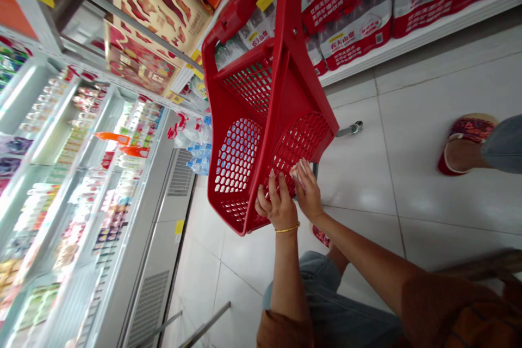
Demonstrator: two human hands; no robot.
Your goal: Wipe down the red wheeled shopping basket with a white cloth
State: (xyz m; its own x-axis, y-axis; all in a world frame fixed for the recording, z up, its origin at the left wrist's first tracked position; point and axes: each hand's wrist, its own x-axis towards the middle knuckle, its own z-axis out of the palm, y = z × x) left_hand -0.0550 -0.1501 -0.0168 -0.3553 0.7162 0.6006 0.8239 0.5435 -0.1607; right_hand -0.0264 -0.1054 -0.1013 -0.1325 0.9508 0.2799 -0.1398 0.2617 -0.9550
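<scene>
A red plastic shopping basket (281,92) with honeycomb-holed walls fills the middle of the view. My left hand (279,204), wearing a thin gold bracelet, rests on its near wall with the fingers spread and slightly bent. Beside it, my right hand (309,189) is closed around a small white and orange thing (294,173), against the same wall. What exactly that thing is cannot be made out, as the fingers cover most of it.
Red-wrapped packs of bottled water (354,27) line a low shelf at upper right. Boxes (163,5) stand at upper left, with a lit chiller (73,174) below them. A caster (356,127) juts from the basket. Another person's shoe (465,144) is on the tiled floor (359,174).
</scene>
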